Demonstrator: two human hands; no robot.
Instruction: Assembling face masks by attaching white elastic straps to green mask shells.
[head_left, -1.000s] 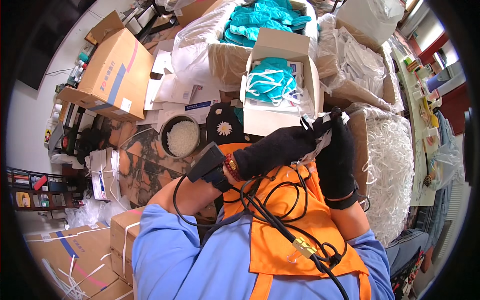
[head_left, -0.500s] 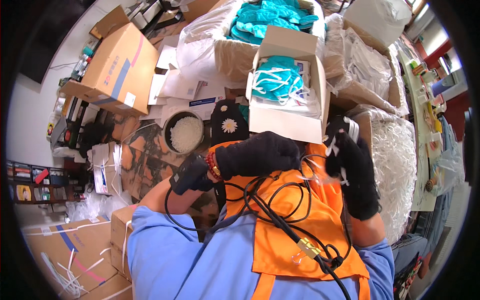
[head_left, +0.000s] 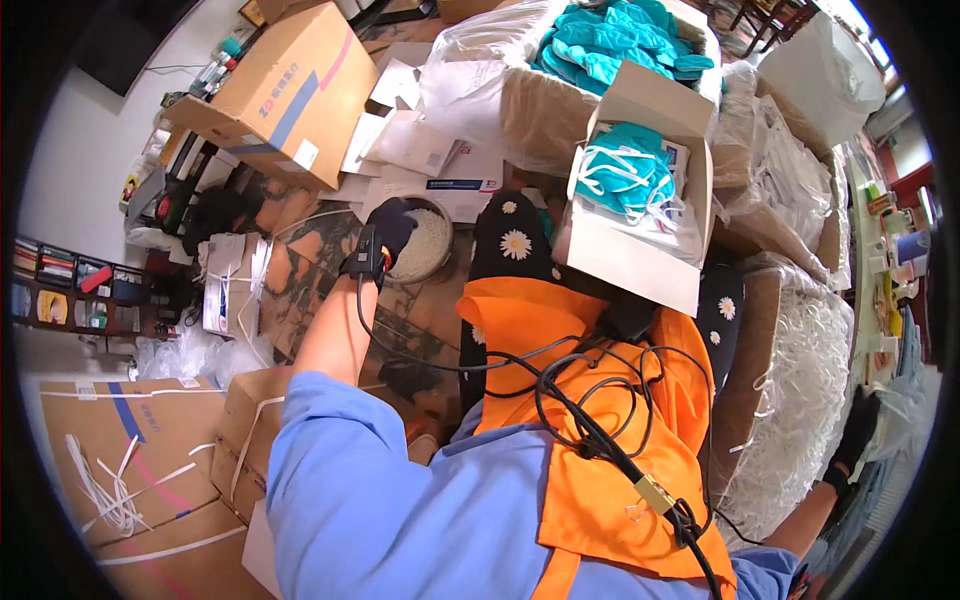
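Observation:
My left hand [head_left: 392, 228], in a black glove with a black strapped device at the wrist, reaches over the left side of a round bowl [head_left: 450, 248]. The bowl holds small white pieces [head_left: 425, 240]; my fingertips are too unclear to read. Far to the right, my black-gloved right hand [head_left: 858, 430] is stretched out beyond a carton of white strips [head_left: 800, 400]; its fingers are blurred and small. A white carton [head_left: 630, 262] rests tilted at my knees, with a folded teal cloth piece with white ties [head_left: 630, 172] on top of white packets.
Ahead stands a large lined carton [head_left: 545, 110] heaped with teal cloth pieces [head_left: 620, 45]. Another carton [head_left: 790, 170] of clear plastic bags is at the right. Brown cartons [head_left: 280, 90] stand left, and black cables [head_left: 570, 395] lie across my orange apron [head_left: 620, 480].
My left hand has moved from my lap forward and left to the bowl. My right hand has swung far out to the right, and the view has shifted.

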